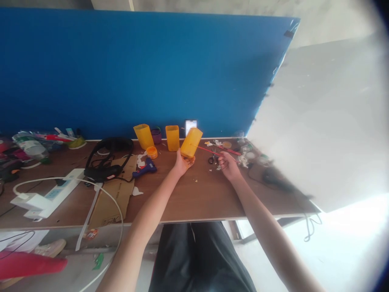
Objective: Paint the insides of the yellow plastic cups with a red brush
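My feed shows my left hand (184,163) wrapped around the lower end of a tilted yellow container (192,142), held to the right of the orange paint jar (152,152). Farther right of the jar, my right hand (227,165) pinches a thin red paintbrush (209,150), its tip at the container's side. The blue glue gun (145,168) lies on the worktop (197,202), just in front of the jar.

On the table (197,198), 2 containers (173,138) stood before the panel (152,73); a 3rd container (192,142), in the left hand (184,163), was to their right. A tub (152,153) sat before the 2, a glue gun (146,168) before it. Headphones (105,172) lay farther left, partly over cardboard (107,202), then a power strip (65,188). Scissors (210,160) lay left of the right hand (227,165).
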Tool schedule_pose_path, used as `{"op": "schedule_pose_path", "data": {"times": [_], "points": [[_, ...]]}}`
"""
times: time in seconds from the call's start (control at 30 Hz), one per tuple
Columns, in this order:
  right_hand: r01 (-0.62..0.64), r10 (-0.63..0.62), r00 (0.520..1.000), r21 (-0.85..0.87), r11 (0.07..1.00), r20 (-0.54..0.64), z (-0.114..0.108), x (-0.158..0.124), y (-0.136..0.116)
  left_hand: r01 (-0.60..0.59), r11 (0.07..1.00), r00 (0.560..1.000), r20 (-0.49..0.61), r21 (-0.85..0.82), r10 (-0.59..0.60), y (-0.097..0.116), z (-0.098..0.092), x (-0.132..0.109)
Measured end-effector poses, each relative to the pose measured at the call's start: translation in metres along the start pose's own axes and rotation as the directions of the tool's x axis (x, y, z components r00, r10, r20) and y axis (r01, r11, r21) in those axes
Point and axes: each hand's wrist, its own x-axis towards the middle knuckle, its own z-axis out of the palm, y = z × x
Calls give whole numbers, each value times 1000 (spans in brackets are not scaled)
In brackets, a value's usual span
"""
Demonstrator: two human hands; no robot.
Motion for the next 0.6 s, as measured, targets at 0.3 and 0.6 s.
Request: {"op": "schedule_pose_path", "data": {"times": [0.3,0.6], "points": [[-12,12,1000,5,1000,-23,-2,1,-2,-18,1000,1000,-14,22,19,-1,1,1],[-35,36,999,20,999,-26,0,0,-2,-17,999,1000,-7,37,18,0,1,-1]]}}
